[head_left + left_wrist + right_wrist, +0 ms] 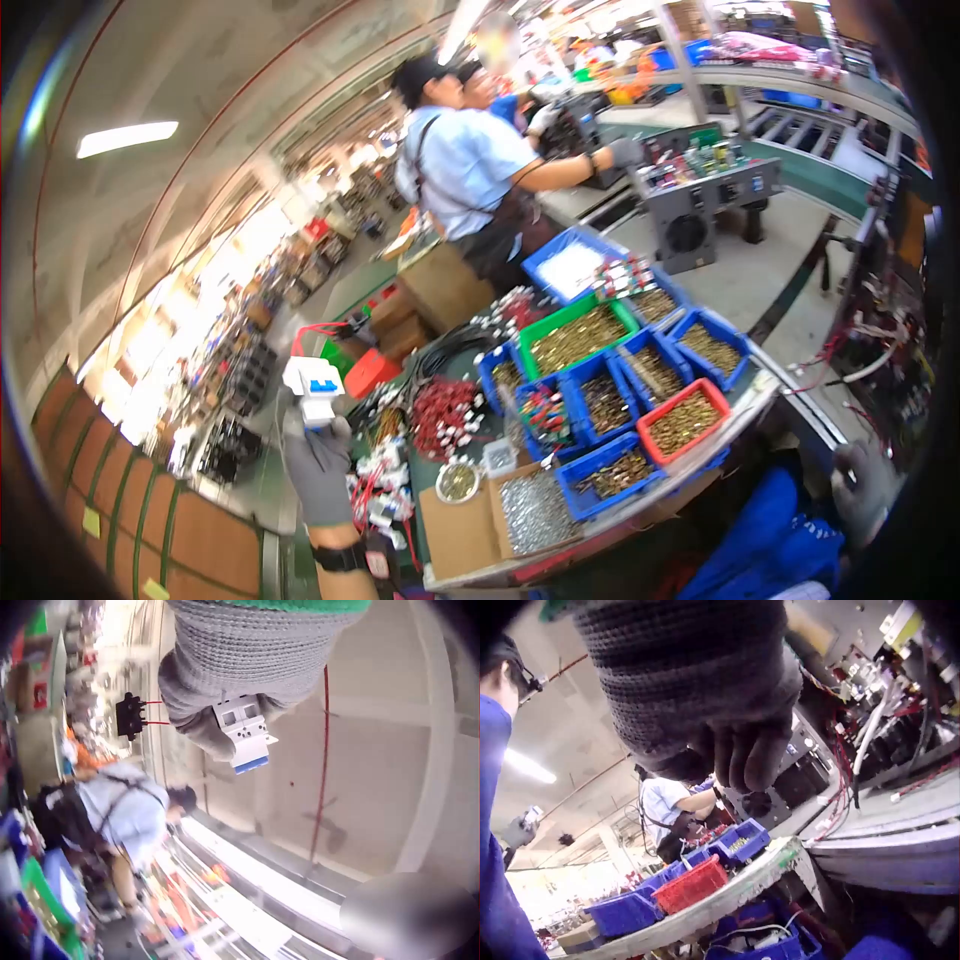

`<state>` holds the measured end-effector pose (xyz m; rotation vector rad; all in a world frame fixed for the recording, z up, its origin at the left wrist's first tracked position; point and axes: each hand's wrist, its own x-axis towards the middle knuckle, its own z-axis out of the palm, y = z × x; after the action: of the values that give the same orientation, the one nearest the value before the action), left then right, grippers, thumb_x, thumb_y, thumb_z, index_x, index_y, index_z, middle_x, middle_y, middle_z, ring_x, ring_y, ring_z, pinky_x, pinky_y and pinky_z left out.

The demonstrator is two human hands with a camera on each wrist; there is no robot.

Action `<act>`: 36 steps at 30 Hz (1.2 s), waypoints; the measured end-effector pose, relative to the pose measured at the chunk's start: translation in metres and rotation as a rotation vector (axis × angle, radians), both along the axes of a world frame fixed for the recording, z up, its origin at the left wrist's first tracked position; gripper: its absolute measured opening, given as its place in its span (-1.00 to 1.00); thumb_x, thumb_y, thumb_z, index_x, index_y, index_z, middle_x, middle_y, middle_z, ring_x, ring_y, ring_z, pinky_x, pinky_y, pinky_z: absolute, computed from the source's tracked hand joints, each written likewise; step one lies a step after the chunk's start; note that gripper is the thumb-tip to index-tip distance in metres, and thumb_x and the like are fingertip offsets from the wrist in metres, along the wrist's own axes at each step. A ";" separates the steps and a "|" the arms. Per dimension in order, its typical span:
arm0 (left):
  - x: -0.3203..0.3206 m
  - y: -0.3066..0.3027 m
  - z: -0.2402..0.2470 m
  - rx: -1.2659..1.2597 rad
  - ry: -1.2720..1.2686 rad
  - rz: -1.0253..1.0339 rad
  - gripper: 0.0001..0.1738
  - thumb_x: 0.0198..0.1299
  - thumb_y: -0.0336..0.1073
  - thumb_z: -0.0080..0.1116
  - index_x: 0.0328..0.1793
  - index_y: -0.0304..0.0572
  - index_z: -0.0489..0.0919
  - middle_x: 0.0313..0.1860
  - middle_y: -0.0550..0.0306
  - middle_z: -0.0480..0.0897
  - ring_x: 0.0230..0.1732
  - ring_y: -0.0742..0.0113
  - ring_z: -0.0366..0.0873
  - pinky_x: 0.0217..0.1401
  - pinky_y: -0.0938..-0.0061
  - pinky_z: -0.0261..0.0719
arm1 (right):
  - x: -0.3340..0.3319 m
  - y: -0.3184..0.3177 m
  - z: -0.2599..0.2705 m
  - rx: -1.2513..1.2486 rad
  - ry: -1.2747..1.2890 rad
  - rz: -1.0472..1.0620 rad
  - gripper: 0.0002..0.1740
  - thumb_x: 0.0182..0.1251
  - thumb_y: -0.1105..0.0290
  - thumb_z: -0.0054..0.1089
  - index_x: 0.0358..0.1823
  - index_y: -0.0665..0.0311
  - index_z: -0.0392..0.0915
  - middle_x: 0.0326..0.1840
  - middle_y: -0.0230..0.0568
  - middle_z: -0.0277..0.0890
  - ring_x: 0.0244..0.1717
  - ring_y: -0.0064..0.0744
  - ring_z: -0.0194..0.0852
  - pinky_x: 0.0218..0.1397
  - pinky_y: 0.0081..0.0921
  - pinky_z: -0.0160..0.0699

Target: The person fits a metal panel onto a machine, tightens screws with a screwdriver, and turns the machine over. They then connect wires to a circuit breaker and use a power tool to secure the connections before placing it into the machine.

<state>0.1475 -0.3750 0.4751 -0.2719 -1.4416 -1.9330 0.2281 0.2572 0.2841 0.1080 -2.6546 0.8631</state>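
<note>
My left hand, in a grey knit glove, holds up a white circuit breaker with blue toggles. The left wrist view shows the fingers gripping the breaker by its sides, with its blue part pointing away from the hand. Two red wires run from it to a small black connector, which hangs free beside the hand. My right hand, also gloved, is low at the right near my blue clothing. Its fingers hang loosely curled in the right wrist view, with nothing seen in them.
Blue bins, a green bin and a red bin of small metal parts cover the bench. Red wire bundles and a cardboard box lie nearer the left hand. Another person works at a metal chassis across the bench.
</note>
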 end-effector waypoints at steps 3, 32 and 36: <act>-0.016 0.108 0.014 0.109 -0.082 -0.379 -0.50 0.52 -0.08 0.07 0.50 0.00 0.40 0.21 0.07 0.65 0.00 0.18 0.69 -0.12 0.30 0.77 | -0.006 0.022 0.019 0.068 0.249 0.038 -0.58 0.03 0.46 0.32 0.00 0.27 0.56 -0.11 0.03 0.53 -0.16 0.07 0.54 -0.06 -0.16 0.51; -0.012 0.723 -0.115 -0.657 -0.300 -1.572 -0.10 0.09 -0.26 0.56 0.51 -0.33 0.32 0.27 0.04 0.56 0.28 0.29 0.53 0.39 0.34 0.49 | 0.077 0.214 0.029 -0.394 -0.268 -0.215 -0.40 0.55 -0.13 -0.01 0.26 0.23 0.50 -0.16 0.12 0.66 -0.13 0.15 0.66 -0.03 -0.08 0.60; -0.004 0.701 -0.214 -0.545 -0.488 -1.523 -0.14 0.19 -0.17 0.50 0.51 -0.32 0.29 0.28 0.01 0.53 0.30 0.24 0.51 0.42 0.26 0.47 | 0.097 0.203 -0.010 -0.362 -0.313 -0.316 -0.13 0.28 -0.30 0.28 0.34 0.26 0.41 -0.09 0.14 0.67 -0.03 0.17 0.68 0.05 -0.09 0.62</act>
<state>0.1438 0.3261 0.2611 -1.6197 -2.4386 -2.7264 0.3252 0.4600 0.2745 -0.5612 -2.6264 1.3131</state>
